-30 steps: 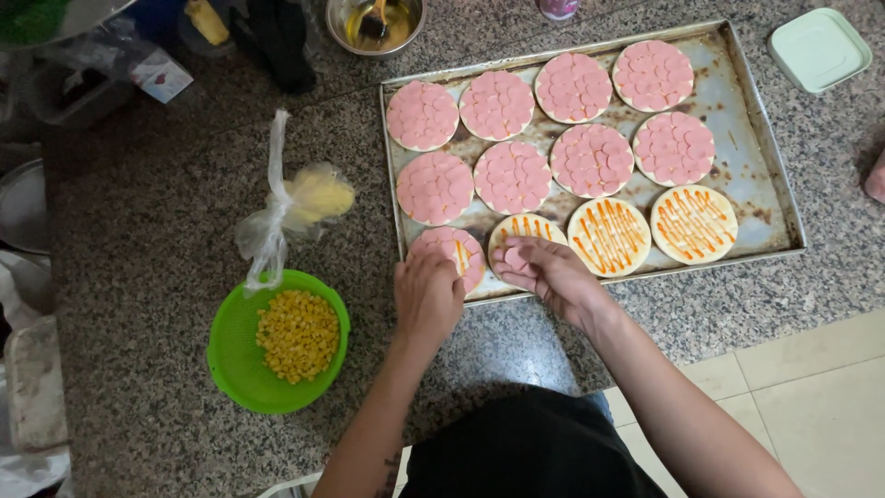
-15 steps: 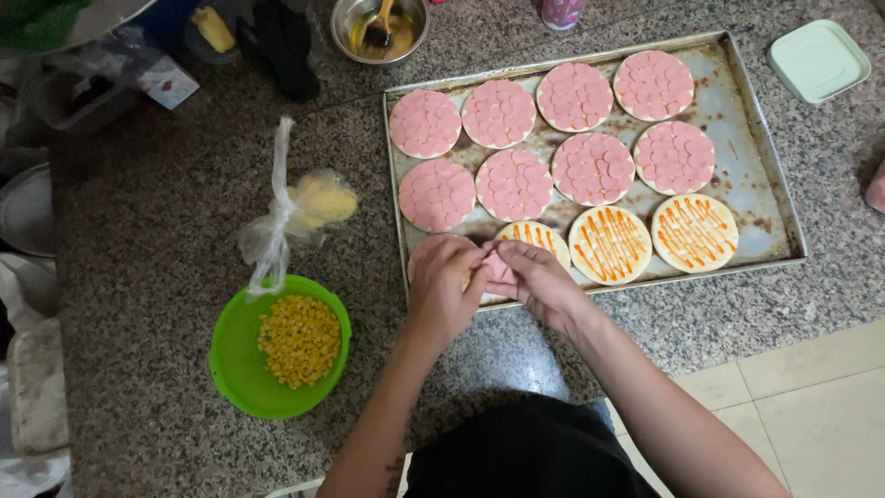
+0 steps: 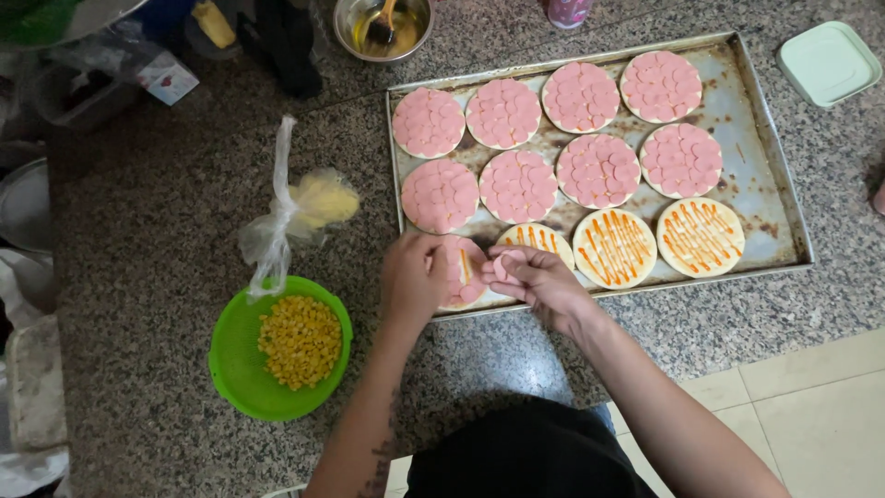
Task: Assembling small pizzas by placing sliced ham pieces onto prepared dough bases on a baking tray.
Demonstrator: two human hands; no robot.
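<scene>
Because both hands crowd over the near left corner of the baking tray (image 3: pixel 784 207), the small round dough base (image 3: pixel 466 272) there is mostly covered; only a strip of it with pink slices and an orange streak shows between the hands. The left hand (image 3: pixel 412 279) lies back-up over the left part of that base, its fingers curled down and its fingertips out of sight, so I cannot tell whether it grips anything or merely presses. The right hand (image 3: pixel 539 281) reaches in from the near edge of the tray, wrist bent, fingers bunched and pinching a round pink sausage slice (image 3: pixel 503 266) just above the base. Behind the right hand, a base with orange sauce stripes (image 3: pixel 530 236) is half hidden.

Along the tray's near row, to the right, sit two more striped bases (image 3: pixel 613 247), fully visible. The two farther rows hold seven bases covered with pink slices (image 3: pixel 518 184). Left of the tray, on the granite counter (image 3: pixel 157 277), lies a knotted clear bag with something yellow (image 3: pixel 309 205) inside, its contents blurred. Nearer than the bag stands a green strainer bowl of corn kernels (image 3: pixel 297 339). Beyond the tray's far left corner a metal bowl (image 3: pixel 383 26) is cut off by the top edge, and right of the tray a pale green lid (image 3: pixel 828 61) rests on the counter. Both forearms run out of the bottom edge.
</scene>
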